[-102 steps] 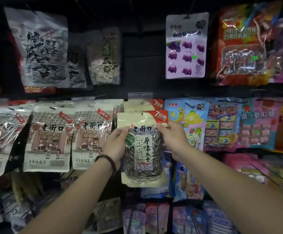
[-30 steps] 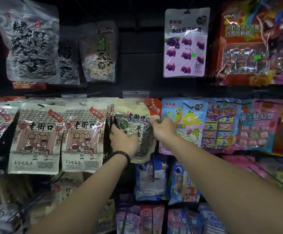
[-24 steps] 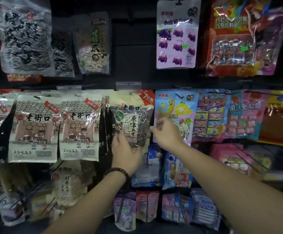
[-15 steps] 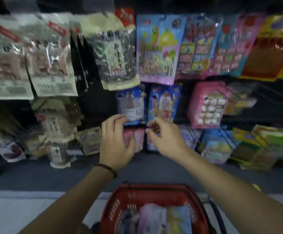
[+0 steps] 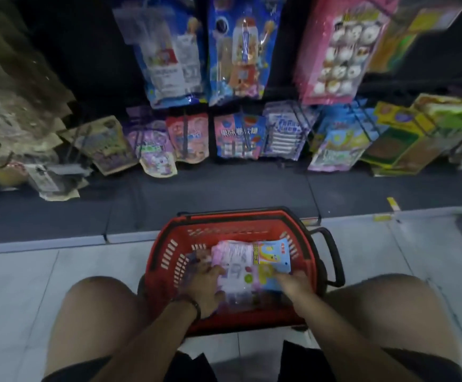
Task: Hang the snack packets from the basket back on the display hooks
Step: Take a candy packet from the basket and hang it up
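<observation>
A red plastic basket [image 5: 169,252] sits on the tiled floor between my knees. Inside lie a pink-and-white snack packet [image 5: 234,260] and a blue-and-yellow snack packet [image 5: 272,257] beside it. My left hand [image 5: 203,285] rests on the left edge of the pink packet, fingers spread over it. My right hand [image 5: 294,283] touches the lower corner of the blue-and-yellow packet. Whether either hand has a firm grip is unclear. Display hooks with hanging packets [image 5: 235,48] fill the upper part of the view.
The basket's black handle [image 5: 331,255] sticks out to the right. The lowest rows of packets [image 5: 238,136] hang just above a dark base ledge [image 5: 224,188]. My bare knees flank the basket on both sides.
The seed packet now hangs on its hook and both hands have left it. The view dropped from the shelves to the floor, and both hands went down into the red basket.
</observation>
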{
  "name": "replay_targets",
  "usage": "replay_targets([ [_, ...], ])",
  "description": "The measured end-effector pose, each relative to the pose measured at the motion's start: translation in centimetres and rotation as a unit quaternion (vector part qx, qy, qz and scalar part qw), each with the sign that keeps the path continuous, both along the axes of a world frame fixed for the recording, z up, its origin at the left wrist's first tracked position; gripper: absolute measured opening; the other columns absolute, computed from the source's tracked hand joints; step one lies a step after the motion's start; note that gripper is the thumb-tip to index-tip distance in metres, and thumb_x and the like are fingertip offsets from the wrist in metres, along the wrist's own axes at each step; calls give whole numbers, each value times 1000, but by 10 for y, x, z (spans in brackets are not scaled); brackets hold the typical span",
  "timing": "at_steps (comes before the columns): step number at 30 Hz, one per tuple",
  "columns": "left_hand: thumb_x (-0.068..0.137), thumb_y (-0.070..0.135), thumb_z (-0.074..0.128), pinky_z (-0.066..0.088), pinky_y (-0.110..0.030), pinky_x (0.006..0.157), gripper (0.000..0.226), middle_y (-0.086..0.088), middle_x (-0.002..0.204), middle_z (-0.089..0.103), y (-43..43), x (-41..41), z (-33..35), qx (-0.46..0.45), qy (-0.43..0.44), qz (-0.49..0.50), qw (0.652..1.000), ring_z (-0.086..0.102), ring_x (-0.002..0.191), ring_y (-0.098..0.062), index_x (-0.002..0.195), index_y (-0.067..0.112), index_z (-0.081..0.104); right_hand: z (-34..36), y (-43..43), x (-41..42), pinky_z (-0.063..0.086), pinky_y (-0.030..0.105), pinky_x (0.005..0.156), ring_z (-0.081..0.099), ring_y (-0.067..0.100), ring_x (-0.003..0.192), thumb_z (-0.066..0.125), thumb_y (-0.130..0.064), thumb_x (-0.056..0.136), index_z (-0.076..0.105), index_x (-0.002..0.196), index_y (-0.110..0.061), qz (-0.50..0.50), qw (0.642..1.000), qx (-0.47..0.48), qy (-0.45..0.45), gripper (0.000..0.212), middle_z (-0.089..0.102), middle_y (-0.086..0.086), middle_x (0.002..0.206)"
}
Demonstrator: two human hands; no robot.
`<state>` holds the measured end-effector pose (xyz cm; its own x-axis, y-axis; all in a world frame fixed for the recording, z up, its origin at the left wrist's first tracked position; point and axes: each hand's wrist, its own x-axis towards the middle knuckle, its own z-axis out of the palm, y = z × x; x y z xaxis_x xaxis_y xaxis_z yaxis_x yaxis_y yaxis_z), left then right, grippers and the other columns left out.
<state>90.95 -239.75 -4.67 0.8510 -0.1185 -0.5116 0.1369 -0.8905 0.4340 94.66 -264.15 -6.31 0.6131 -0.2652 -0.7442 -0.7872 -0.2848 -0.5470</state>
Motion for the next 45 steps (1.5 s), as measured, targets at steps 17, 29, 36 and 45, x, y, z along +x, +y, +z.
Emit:
replay_targets([
  [17,96,41,62,42,-33,113,51,-6,153,49,-6,6,-27,2,23,-27,999,50,138,-27,144,28,52,-29,13,9,57,36,72,71,30,80,85,-17,89,72,121,7,-149,984,89,34,42,76,24,112],
  [29,92,15,67,48,-34,104,33,-9,128,56,10,10,5,-96,-89,137,982,61,110,-25,125,16,64,14,16,11,58,39,64,70,29,77,48,-4,108,63,121,-17,-194,959,192,-81,24,74,5,93],
  [36,81,31,88,49,-41,105,61,2,131,65,21,19,70,-230,-139,228,936,61,120,-17,134,18,60,85,12,10,58,59,93,72,50,111,65,-18,105,74,117,-7,-50,947,258,-185,19,77,23,119],
  [45,91,7,78,61,-28,77,23,-8,103,81,4,10,123,-447,-194,289,824,78,97,-24,102,1,59,159,9,23,64,44,82,77,35,101,70,-23,101,78,114,-3,7,897,349,-270,25,79,19,116],
])
